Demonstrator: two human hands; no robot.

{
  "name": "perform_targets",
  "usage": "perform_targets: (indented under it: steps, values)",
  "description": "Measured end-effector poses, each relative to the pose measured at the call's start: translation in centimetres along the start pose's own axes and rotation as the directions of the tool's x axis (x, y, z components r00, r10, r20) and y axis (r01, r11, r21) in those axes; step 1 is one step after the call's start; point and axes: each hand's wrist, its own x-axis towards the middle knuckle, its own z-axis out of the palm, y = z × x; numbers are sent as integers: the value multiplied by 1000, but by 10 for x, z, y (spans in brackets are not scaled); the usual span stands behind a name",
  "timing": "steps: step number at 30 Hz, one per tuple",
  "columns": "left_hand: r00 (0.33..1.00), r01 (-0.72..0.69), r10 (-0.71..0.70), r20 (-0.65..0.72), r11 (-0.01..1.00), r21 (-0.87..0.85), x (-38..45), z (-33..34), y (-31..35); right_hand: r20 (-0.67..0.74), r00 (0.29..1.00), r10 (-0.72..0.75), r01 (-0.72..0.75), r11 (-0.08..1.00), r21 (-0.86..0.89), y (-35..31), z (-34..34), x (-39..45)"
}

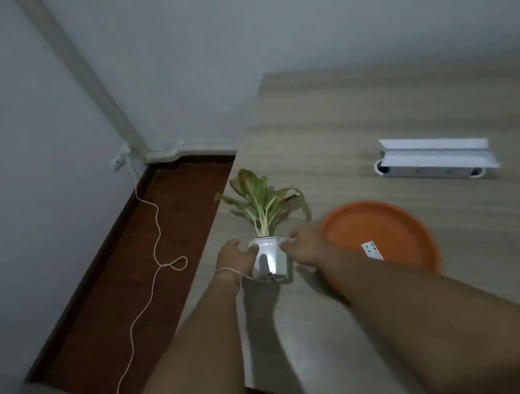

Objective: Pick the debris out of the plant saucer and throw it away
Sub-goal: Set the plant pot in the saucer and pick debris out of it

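Both forearms reach in from the bottom edge, the elbows cut off. The left hand [235, 259] and the right hand [305, 244] clasp the white pot [269, 260] between them, fingers pressed to its rim on either side; the fingertips on the far side are hidden. A thin thread circles the left wrist. The plant [261, 201] leans away beyond the fingers. Just right of the right hand lies the orange saucer [378, 228] on the table [374, 107], its near rim hidden by the forearm; a white label [372, 250] lies inside. No debris can be made out in the blur. Farther off sits a white box [436, 158].

Probably a home room: wooden table [376, 114], potted plant [262, 207].
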Motion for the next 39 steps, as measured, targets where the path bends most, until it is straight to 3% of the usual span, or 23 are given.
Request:
perform_targets:
  steps: [6, 11, 26, 30, 34, 39]
  values:
    - [989, 150, -142, 51, 964, -219, 16, 14, -8, 18, 985, 174, -172, 952, 252, 21, 44, 52]
    - [979, 152, -100, 175, 936, -317, 30, 29, -17, 32, 990, 138, -140, 918, 371, 86, 95, 123]
    - [987, 136, -94, 131, 921, -366, 26, 29, -23, 173, 981, 86, -152, 897, 416, 48, 47, 84]
    - [994, 66, -33, 101, 936, -346, 16, 30, -5, 147, 989, -15, -41, 928, 371, 39, 18, 73]
    - [996, -66, 86, 40, 933, -354, 15, 40, 31, 54, 984, -171, 129, 886, 445, 47, -27, 73]
    - [985, -151, 171, 31, 933, -328, 12, 86, 81, -102, 981, -163, 192, 841, 505, 82, -87, 59]
